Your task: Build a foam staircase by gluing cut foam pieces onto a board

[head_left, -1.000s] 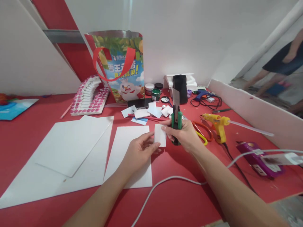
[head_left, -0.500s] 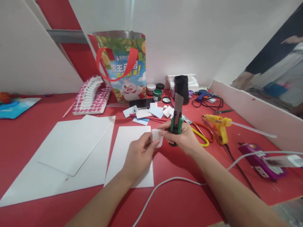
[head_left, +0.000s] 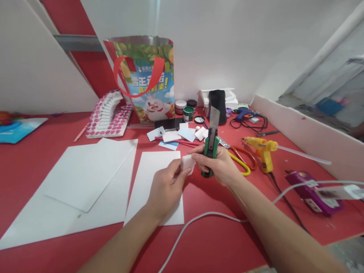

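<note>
Between thumb and fingers, my left hand pinches a small white foam board piece. My right hand is closed around a green and black utility knife, its blade out and pointing up, away from me. The right fingertips also touch the right edge of the small piece. Both hands are above the red table, just over the right edge of a white foam board sheet. Several small white offcuts lie beyond my hands.
Scissors and a yellow glue gun lie right of my hand. A purple power strip and white cable are nearer me. Larger white sheets lie left. A printed bag and paint jars stand behind.
The utility knife has tilted slightly in my right hand and the small piece has turned a little. A person at the upper right has gone out of view.
</note>
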`<state>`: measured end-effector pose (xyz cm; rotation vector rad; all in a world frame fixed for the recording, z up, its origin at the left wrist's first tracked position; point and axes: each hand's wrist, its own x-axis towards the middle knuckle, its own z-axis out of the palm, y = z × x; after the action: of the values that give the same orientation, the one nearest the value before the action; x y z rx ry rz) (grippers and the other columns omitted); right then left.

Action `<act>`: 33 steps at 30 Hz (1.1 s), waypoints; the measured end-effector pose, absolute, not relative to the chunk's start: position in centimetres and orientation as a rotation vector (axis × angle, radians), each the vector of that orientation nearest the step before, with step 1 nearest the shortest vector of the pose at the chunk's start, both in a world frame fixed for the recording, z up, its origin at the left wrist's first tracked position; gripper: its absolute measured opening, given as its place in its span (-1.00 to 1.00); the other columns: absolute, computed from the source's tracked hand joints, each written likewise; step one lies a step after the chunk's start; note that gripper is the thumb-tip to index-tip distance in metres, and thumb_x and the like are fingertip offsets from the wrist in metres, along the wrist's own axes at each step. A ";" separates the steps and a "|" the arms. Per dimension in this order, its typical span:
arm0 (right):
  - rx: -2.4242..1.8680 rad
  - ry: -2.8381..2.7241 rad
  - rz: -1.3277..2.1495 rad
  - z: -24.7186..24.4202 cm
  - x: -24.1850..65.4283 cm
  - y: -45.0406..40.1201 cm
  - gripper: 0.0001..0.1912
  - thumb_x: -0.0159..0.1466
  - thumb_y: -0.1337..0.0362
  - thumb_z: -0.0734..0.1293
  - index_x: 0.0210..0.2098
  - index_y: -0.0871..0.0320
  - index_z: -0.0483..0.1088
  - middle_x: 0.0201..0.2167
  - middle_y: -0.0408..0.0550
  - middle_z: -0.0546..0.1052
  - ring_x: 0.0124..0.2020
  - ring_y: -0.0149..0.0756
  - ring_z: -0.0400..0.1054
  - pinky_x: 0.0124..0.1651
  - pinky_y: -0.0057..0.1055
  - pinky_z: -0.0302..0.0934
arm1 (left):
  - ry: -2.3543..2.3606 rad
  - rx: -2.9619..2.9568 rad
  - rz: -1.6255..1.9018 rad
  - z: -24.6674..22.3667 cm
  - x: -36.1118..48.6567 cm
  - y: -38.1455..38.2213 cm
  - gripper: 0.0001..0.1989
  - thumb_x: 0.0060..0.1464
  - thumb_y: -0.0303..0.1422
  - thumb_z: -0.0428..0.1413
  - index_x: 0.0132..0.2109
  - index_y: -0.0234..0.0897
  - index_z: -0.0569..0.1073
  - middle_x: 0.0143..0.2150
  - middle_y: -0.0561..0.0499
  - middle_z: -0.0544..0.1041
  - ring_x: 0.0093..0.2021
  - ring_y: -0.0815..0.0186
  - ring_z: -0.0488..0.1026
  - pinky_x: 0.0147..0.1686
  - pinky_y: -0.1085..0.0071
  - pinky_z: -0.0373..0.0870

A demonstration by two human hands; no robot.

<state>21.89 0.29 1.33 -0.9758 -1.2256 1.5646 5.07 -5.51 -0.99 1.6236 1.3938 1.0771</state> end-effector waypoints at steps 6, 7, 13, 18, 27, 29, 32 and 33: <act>-0.976 -1.221 1.565 1.0 22.1 0.5 -0.75 0.02 0.17 0.58 -0.41 0.21 0.57 -0.67 -0.24 0.33 -0.65 -0.52 0.11 -0.58 -0.48 -0.06 | 1.331 1.525 1.068 -0.9 5.3 -5.6 -0.80 0.28 -0.19 0.10 -0.10 -0.19 0.50 -0.34 0.02 0.58 -0.24 0.20 0.53 -0.24 0.40 0.34; -0.981 -1.235 1.558 1.0 22.1 0.5 -0.75 0.03 0.17 0.57 -0.41 0.21 0.57 -0.68 -0.24 0.33 -0.65 -0.52 0.11 -0.58 -0.48 -0.06 | 1.320 1.514 1.065 -0.9 5.3 -5.6 -0.79 0.28 -0.18 0.10 -0.09 -0.19 0.50 -0.36 0.03 0.57 -0.24 0.19 0.53 -0.23 0.39 0.35; -0.996 -1.337 1.526 1.1 22.5 0.6 -0.79 0.11 0.17 0.54 -0.42 0.21 0.58 -0.71 -0.26 0.29 -0.66 -0.53 0.07 -0.56 -0.46 -0.10 | 1.242 1.429 1.047 -1.1 5.4 -5.6 -0.77 0.28 -0.16 0.09 -0.09 -0.20 0.48 -0.35 0.03 0.52 -0.24 0.20 0.50 -0.19 0.36 0.42; -1.018 -1.358 1.517 1.0 22.7 0.6 -0.79 0.12 0.18 0.53 -0.41 0.22 0.58 -0.72 -0.28 0.26 -0.66 -0.53 0.05 -0.57 -0.47 -0.11 | 1.163 1.328 1.092 -0.9 5.7 -5.7 -0.81 0.25 -0.20 0.14 -0.14 -0.23 0.48 -0.31 0.03 0.55 -0.23 0.24 0.52 -0.12 0.35 0.48; -1.134 -1.234 1.658 1.3 22.3 0.6 -0.67 0.07 0.10 0.55 -0.36 0.24 0.51 -0.73 -0.32 0.25 -0.68 -0.57 0.00 -0.60 -0.51 -0.15 | 1.059 0.775 1.100 0.0 6.1 -5.1 -0.77 0.06 -0.27 0.30 -0.30 -0.29 0.43 -0.51 0.08 0.53 -0.46 0.24 0.61 -0.29 0.33 0.57; -1.156 -1.242 1.685 1.2 22.2 0.6 -0.65 0.05 0.09 0.56 -0.40 0.24 0.48 -0.73 -0.32 0.25 -0.69 -0.58 -0.02 -0.61 -0.52 -0.17 | 1.081 0.665 1.115 -0.1 5.9 -4.9 -0.73 0.00 -0.29 0.33 -0.35 -0.28 0.37 -0.55 0.10 0.49 -0.47 0.20 0.63 -0.38 0.36 0.56; -1.177 -1.216 1.721 0.9 21.9 0.6 -0.65 -0.01 0.14 0.59 -0.45 0.21 0.42 -0.76 -0.35 0.22 -0.70 -0.58 -0.02 -0.62 -0.52 -0.16 | 1.091 0.592 1.109 -0.3 5.8 -4.8 -0.71 -0.04 -0.29 0.35 -0.34 -0.29 0.38 -0.50 0.06 0.53 -0.45 0.17 0.65 -0.44 0.41 0.55; -1.182 -1.199 1.735 0.8 21.8 0.5 -0.64 -0.02 0.16 0.60 -0.46 0.20 0.40 -0.77 -0.36 0.21 -0.70 -0.58 -0.01 -0.62 -0.53 -0.16 | 1.090 0.587 1.106 -0.3 5.8 -4.9 -0.70 -0.04 -0.29 0.36 -0.33 -0.29 0.38 -0.48 0.05 0.54 -0.45 0.16 0.65 -0.45 0.41 0.55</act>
<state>21.81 0.55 0.81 -1.1822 -1.1986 1.7352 5.78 -4.88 -0.32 0.5865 1.0899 1.1057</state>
